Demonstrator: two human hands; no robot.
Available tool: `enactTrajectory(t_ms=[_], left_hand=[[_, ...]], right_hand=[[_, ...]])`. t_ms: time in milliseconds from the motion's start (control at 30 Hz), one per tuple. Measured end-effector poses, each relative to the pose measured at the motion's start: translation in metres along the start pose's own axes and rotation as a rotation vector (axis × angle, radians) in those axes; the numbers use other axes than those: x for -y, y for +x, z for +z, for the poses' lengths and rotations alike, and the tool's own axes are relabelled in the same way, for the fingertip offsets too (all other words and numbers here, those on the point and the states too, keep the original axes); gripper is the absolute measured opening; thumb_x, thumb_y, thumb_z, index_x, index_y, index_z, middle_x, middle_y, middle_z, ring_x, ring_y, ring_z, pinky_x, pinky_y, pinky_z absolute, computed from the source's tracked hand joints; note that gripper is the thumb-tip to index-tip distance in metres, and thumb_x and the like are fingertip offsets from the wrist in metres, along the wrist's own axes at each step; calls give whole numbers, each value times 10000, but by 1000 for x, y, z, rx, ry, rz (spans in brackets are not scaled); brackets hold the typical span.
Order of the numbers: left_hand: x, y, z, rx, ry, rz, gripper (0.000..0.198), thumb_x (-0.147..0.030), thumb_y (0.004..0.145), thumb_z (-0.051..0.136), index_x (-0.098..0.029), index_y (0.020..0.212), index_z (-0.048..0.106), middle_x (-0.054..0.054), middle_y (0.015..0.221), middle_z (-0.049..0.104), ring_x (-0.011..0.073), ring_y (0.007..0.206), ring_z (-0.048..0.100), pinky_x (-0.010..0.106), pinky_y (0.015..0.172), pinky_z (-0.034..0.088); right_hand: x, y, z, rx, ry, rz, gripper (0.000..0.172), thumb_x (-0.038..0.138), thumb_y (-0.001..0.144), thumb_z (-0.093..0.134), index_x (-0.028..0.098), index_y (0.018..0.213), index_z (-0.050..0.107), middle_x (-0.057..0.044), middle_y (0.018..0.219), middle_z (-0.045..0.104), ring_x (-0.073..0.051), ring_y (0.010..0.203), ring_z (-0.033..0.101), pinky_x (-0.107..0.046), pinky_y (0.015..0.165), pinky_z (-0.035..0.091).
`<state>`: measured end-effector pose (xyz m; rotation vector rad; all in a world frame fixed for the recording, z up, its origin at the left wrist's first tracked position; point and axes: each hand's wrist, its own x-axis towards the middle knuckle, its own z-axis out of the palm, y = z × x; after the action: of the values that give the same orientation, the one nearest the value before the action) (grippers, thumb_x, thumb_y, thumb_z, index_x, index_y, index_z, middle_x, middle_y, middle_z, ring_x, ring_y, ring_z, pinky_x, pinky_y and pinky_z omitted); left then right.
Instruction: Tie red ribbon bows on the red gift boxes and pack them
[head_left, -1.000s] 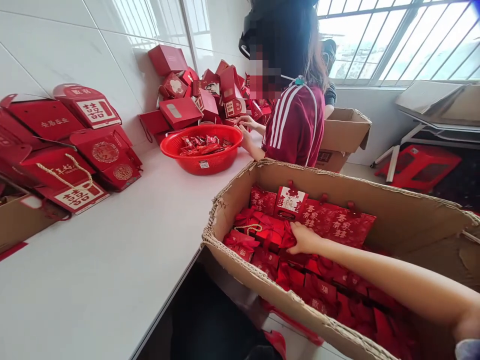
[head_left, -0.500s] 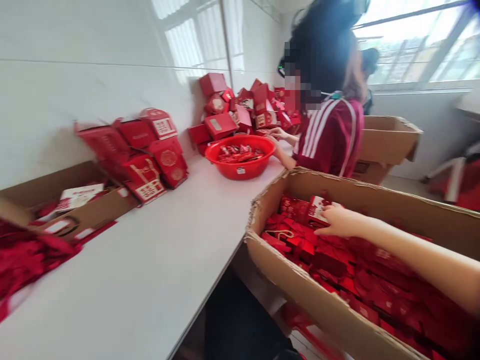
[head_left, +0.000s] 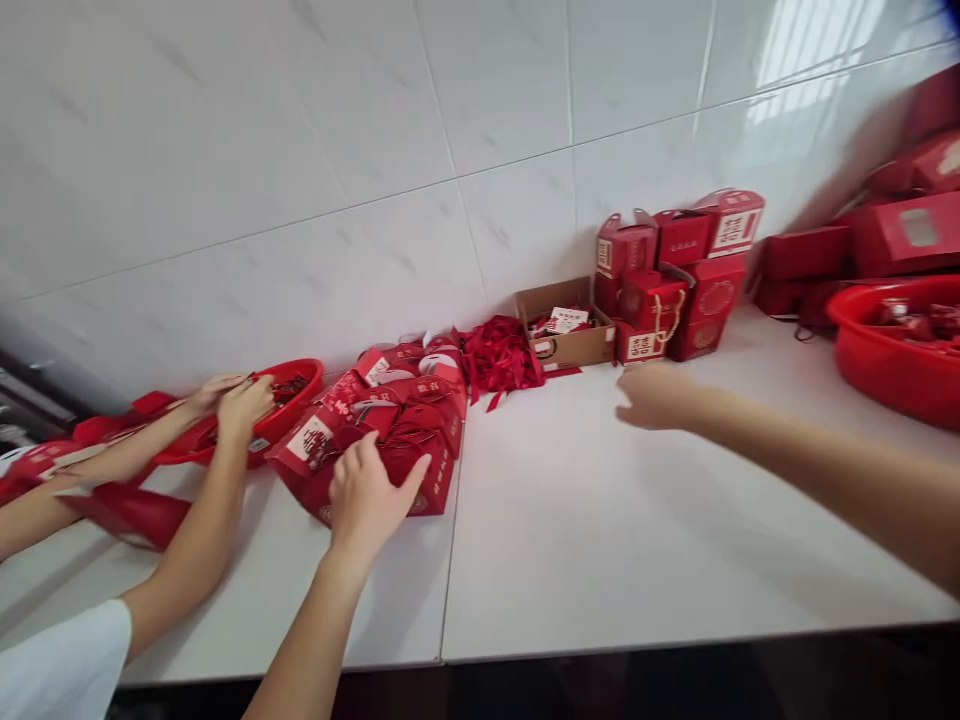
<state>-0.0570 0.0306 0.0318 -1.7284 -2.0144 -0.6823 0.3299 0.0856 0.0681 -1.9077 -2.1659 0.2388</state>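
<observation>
Quickly: L hand point(head_left: 371, 495) has fingers spread at front of gift-box pile point(head_left: 433, 425) on table point(head_left: 600, 500), left of ribbon heap point(head_left: 501, 355); contact unclear. R hand point(head_left: 652, 397) blurred, can't tell fingers. Risk: careless L nudge could topple pile. Ct: 2 red plastic baskets point(head_left: 892, 370), 1 cardboard carton point(head_left: 577, 350), 1 ribbon heap; pile too overlapped.

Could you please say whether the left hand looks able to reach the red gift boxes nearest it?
Probably yes: the left hand, open, is right at the red gift boxes, with nothing visible between.
</observation>
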Motion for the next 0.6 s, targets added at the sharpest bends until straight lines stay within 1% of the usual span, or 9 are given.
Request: enactTrajectory(t_ms=[67, 133, 233, 267, 333, 367, 433, 533, 600], left_hand=[[7, 0, 4, 155, 24, -30, 733, -616, 804, 473, -64, 1286, 459, 244, 1233, 537, 410, 1149, 503, 536, 938, 414], [10, -3, 9, 233, 30, -34, 699, -634, 815, 444, -90, 1251, 508, 233, 1257, 539, 405, 1180, 488, 589, 994, 345], [7, -10, 17, 216, 45, -23, 700, -651, 805, 461, -107, 1241, 523, 225, 1295, 537, 428, 1271, 390, 718, 1039, 137], [6, -13, 19, 201, 49, -13, 697, -644, 803, 475, -105, 1242, 521, 225, 1292, 542, 434, 1288, 363, 743, 1032, 83], [6, -19, 20, 158, 45, 21, 643, -586, 817, 495, -97, 1234, 519, 230, 1274, 550, 441, 1298, 336, 759, 1021, 40], [7, -22, 20, 138, 29, 46, 607, -547, 821, 505, -97, 1228, 517, 226, 1265, 552, 440, 1302, 328, 753, 1027, 46], [10, -29, 16, 137, -56, 122, 557, -484, 818, 524, -106, 1226, 498, 215, 1256, 542, 419, 1311, 323, 701, 1059, 146], [12, -40, 10, 235, -261, 222, 539, -439, 845, 517, -146, 1287, 417, 187, 1308, 469, 345, 1293, 383, 542, 1045, 364], [8, -44, 8, 309, -344, 260, 571, -434, 862, 521, -179, 1342, 348, 177, 1365, 402, 320, 1284, 406, 498, 1028, 412]], right_hand=[[45, 34, 41, 73, -2, -54, 167, 189, 703, 727, 112, 850, 707, -210, 1042, 657, -398, 1039, 612, -532, 891, 478], [82, 51, 80, 90, 26, -132, 261, 232, 756, 714, 101, 980, 684, -201, 1128, 632, -353, 1048, 611, -507, 870, 502], [121, 60, 123, -7, 105, -284, 366, 306, 895, 600, 178, 1235, 558, -117, 1352, 507, -272, 1193, 522, -498, 975, 451], [130, 63, 133, -48, 133, -324, 370, 316, 920, 567, 201, 1270, 530, -101, 1385, 476, -260, 1215, 502, -499, 998, 434], [141, 70, 145, -111, 185, -371, 366, 326, 934, 545, 208, 1280, 521, -100, 1381, 476, -258, 1204, 508, -499, 999, 433], [144, 75, 148, -126, 208, -380, 364, 327, 932, 550, 199, 1272, 526, -102, 1357, 496, -254, 1181, 525, -496, 984, 446], [144, 83, 154, -127, 248, -383, 344, 333, 930, 553, 186, 1241, 545, -96, 1295, 541, -241, 1123, 561, -471, 944, 477], [133, 89, 160, -77, 302, -391, 294, 341, 931, 552, 169, 1167, 585, -78, 1202, 592, -219, 1039, 599, -426, 890, 510], [120, 90, 162, -32, 336, -416, 271, 344, 930, 553, 157, 1120, 604, -66, 1149, 614, -207, 995, 615, -403, 857, 526]])
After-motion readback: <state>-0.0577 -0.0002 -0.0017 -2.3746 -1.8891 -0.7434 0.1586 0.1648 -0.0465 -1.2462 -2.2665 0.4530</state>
